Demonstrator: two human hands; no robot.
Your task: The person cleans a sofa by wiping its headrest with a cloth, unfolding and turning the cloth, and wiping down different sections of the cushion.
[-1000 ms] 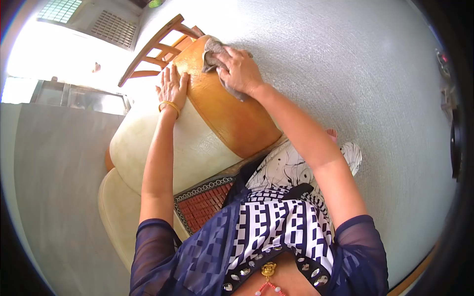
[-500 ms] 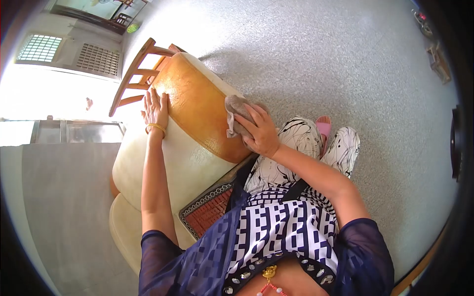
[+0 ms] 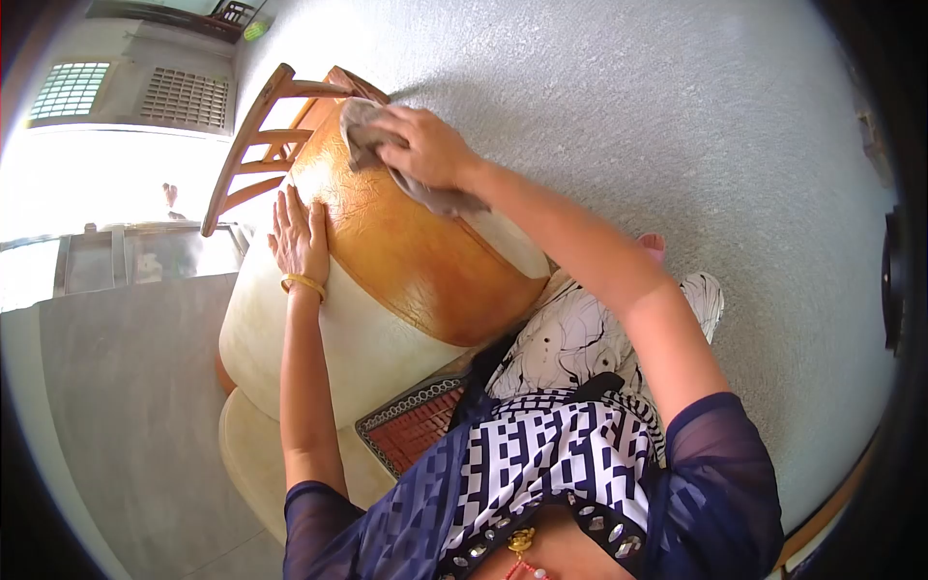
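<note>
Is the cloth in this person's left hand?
No, the right hand holds the grey cloth, while the left hand rests flat on the padded sofa.

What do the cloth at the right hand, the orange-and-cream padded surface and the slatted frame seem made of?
Cloth: soft fabric, matte grey-brown, bunching loosely at the right hand; fibre unclear.
Padded surface: leather or imitation leather, glossy, judging by fine creases and highlights.
Slatted frame: probably wood, smooth and perhaps varnished, given its brown tone and straight bars.
</note>
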